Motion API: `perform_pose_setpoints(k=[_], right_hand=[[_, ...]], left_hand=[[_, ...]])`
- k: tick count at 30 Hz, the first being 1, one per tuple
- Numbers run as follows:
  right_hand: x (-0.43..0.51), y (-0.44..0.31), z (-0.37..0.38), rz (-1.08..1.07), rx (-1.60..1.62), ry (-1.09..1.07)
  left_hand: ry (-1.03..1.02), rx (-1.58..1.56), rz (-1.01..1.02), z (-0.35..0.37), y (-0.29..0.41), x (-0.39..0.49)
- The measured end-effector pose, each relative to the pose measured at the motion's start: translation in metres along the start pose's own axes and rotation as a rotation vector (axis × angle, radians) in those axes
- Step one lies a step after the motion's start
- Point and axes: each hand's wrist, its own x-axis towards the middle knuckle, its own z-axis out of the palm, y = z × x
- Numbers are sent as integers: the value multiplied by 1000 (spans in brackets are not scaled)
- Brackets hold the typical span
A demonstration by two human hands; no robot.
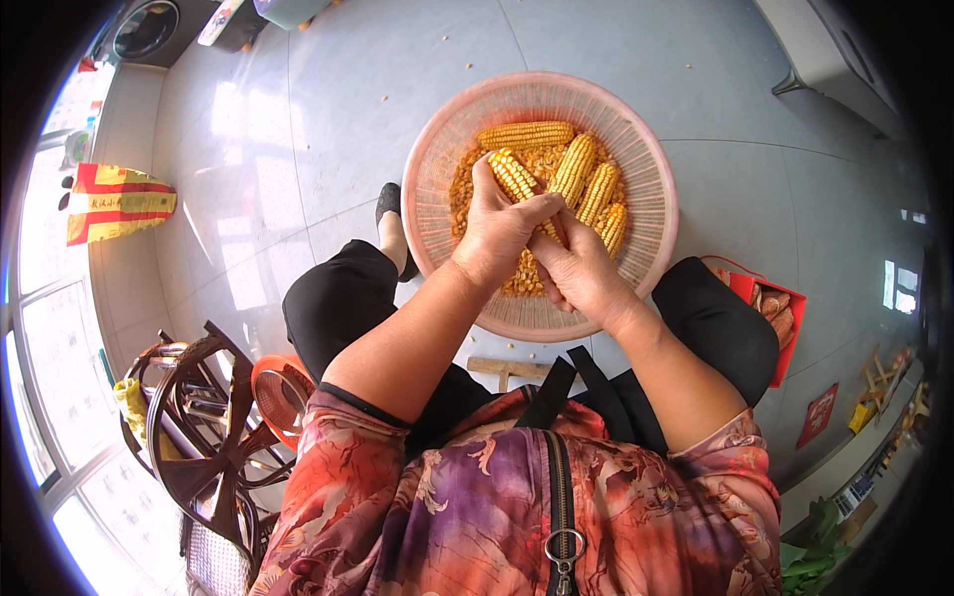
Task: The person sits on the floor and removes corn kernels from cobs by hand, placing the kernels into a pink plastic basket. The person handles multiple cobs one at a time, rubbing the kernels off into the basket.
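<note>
A yellow corn cob (pixel 514 176) slants between my hands, above a round pink plastic basket (pixel 432 164). My left hand (pixel 493 220) grips its upper length, the thumb crossing over the cob. Around the lower end closes my right hand (pixel 577 261), its thumb side against the left thumb. My fingers hide part of this cob. Below them, loose corn kernels (pixel 524 279) cover the basket's bottom. Another whole cob (pixel 525 135) lies along the far side of the kernels. Several more cobs (pixel 574 167) rest side by side to the right, full of kernels.
The basket stands on grey floor tiles (pixel 358 67) between my knees, with stray kernels scattered about. A dark wooden chair (pixel 216 447) and an orange-red plastic basket (pixel 279 395) are at lower left. Beside my right knee stands a red box (pixel 794 320) with brownish contents.
</note>
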Motion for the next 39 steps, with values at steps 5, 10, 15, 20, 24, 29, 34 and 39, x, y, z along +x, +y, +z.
perform_pose_setpoints(k=[5, 10, 15, 20, 24, 29, 34, 39], right_hand=[[-1, 6, 1, -9, 10, -1], [-6, -12, -4, 133, 84, -90], [-6, 0, 3, 44, 23, -37], [-3, 15, 5, -102, -55, 12], [-7, -6, -6, 69, 91, -108], [-10, -6, -1, 85, 75, -81], [-8, 11, 6, -99, -63, -11], [-11, -5, -4, 85, 110, -96]], left_hand=[[82, 93, 43, 1, -13, 8], [25, -180, -37, -8, 3, 13], [100, -73, 34, -6, -9, 14], [164, 18, 25, -2, -9, 13], [44, -275, -71, -6, 11, 14], [52, -145, -2, -13, -1, 18], [129, -30, 15, -12, -13, 20], [13, -268, -34, -9, 6, 15]])
